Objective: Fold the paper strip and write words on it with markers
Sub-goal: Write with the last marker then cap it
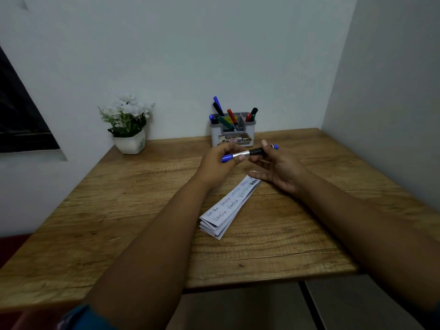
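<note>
Blue at both ends, the black-barrelled marker with a silver band (250, 153) lies level between both hands above the wooden desk (142, 210). The left hand (215, 164) pinches its capped end, fingers closed round it; the right hand (279, 171) holds the barrel with thumb and forefinger, its other fingers spread. Below them the folded white paper strip with handwritten words (227, 207) rests flat on the desk. Thin and light, it probably slides easily, so pin it by an edge. A grey marker holder (232, 132) stands behind.

Blue-capped black and silver marker (250, 153), white paper strip (228, 207), brown wood-grain table (119, 210)
</note>
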